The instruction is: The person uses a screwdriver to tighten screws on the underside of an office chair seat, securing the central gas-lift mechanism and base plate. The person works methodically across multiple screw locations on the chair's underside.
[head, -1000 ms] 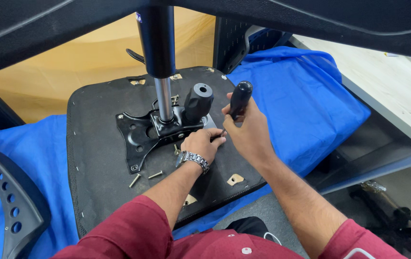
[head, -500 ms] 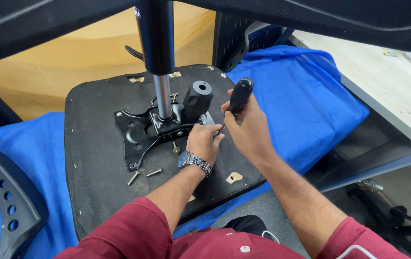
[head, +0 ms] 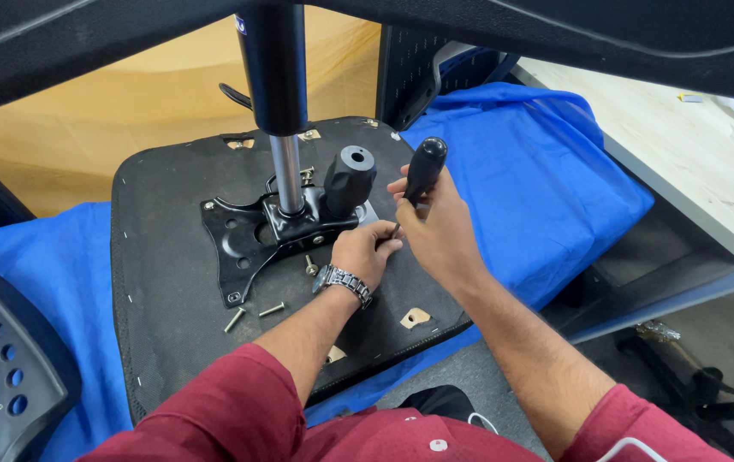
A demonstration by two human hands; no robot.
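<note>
Above seat plate point(head: 238, 248), screwdriver point(head: 422, 171) upright in right hand point(head: 439, 231) grip.

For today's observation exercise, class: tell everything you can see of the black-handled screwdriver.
The black-handled screwdriver has a smooth, rounded, plastic-looking handle, tilted with its butt up and away. The right hand wraps its lower part; the thin shaft runs down-left between the fingers to the left hand, beside the black metal mounting plate. Its tip is hidden.
</note>
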